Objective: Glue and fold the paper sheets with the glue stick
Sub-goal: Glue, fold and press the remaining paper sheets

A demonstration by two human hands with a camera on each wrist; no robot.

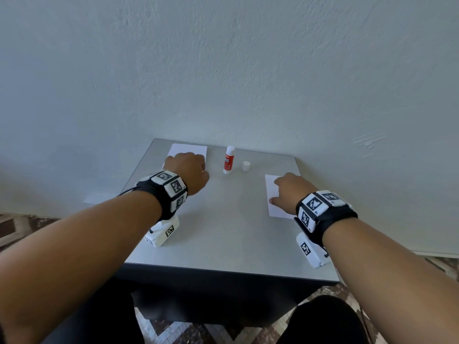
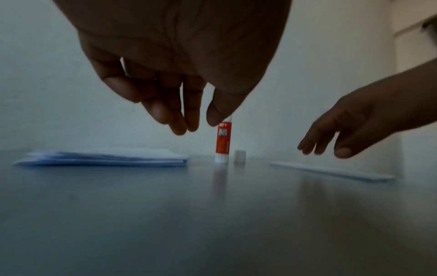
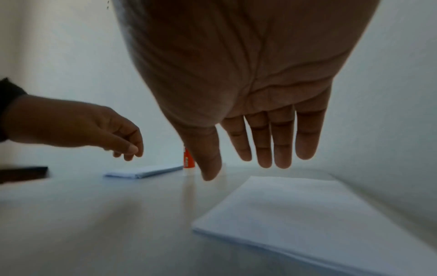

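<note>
Hands hover above the grey surface (image 1: 223, 232), both released and holding nothing. The left hand (image 1: 186, 171), fingers loosely curled, hangs over the folded white paper stack (image 1: 188, 149); the right hand (image 1: 291, 191), fingers straight, hangs over the flat white paper sheets (image 1: 271, 194). Between the two stands the red-and-white glue stick (image 1: 228, 160), uncapped, its small white cap (image 1: 246, 166) just beside it.

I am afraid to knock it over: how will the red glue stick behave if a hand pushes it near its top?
The glue stick stands upright, tall and narrow on its small base, so it would likely tip. The table looks smooth, so a low push may slide it. Being round, it would probably roll once down, perhaps into the cap beside it.
</note>
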